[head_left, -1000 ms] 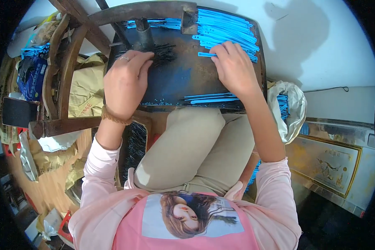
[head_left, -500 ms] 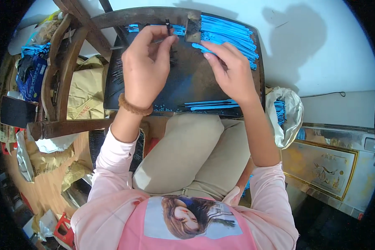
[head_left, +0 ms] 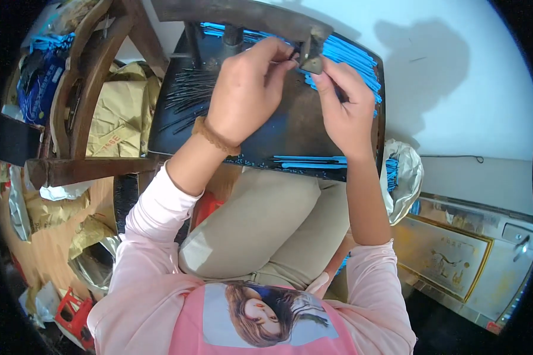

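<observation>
White floor [head_left: 444, 77] behind; dark surface [head_left: 278, 127] rests across the lap, a wooden chair frame [head_left: 83, 100] at its left edge. Blue strips [head_left: 349, 56] piled along the far right edge, a few more [head_left: 311, 161] at the near edge. Black sticks [head_left: 186, 97] scattered far left. Left hand [head_left: 246, 94] and right hand [head_left: 343, 109] meet at a small metal fixture [head_left: 310, 59] under the wooden bar [head_left: 243, 15]; fingers of both pinched narrow, the held piece too small to identify. Plastic bag [head_left: 405, 174] right of the knee.
</observation>
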Motion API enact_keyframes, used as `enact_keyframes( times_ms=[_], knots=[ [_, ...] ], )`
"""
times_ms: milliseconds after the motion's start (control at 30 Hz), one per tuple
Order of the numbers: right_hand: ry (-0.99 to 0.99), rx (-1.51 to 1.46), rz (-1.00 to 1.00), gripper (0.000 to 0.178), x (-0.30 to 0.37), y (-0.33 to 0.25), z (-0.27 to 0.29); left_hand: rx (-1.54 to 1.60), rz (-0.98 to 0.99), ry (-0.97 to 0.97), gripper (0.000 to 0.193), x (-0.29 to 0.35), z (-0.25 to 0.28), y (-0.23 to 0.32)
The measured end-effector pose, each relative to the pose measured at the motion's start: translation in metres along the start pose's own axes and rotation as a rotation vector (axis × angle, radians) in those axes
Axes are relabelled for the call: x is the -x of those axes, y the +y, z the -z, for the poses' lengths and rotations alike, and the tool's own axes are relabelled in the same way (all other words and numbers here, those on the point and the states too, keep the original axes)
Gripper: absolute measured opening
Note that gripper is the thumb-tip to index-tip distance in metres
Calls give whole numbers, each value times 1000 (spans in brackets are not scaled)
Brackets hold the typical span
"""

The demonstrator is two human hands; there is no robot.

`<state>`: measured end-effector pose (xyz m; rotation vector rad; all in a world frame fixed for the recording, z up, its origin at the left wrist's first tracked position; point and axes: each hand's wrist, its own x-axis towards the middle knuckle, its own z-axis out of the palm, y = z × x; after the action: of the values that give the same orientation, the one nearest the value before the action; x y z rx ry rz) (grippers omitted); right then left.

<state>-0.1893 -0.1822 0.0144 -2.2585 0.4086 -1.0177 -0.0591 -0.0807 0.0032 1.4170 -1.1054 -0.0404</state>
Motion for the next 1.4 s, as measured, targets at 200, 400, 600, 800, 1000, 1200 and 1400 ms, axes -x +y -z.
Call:
enact_keyframes(
  times_ms=[200, 400, 600, 800, 1000, 1200, 1400],
  knots=[
    [-12, 32, -87, 20, -1, -2, -1, -2, -67, 40, 11, 1, -2, -5],
    [-85, 141, -8, 9, 0, -12, -3, -44, -80, 60, 12, 3, -1, -6],
    [39, 98, 65, 9, 2, -4, -4, -27, -65, 55, 12, 5, -3, -7],
    [49, 73, 4, 17, 6, 0, -4, -33, -73, 49, 12, 5, -4, -10],
    [116, 39, -110, 19, 12, 6, -3, -30, -75, 62, 11, 6, -6, -10],
    [34, 38, -33, 17, 3, 4, -4, -47, -48, 36, 10, 6, -5, -10],
    [19, 47, -48, 12, 2, -2, -5, -34, -51, 49, 10, 7, -3, -13]
  ],
)
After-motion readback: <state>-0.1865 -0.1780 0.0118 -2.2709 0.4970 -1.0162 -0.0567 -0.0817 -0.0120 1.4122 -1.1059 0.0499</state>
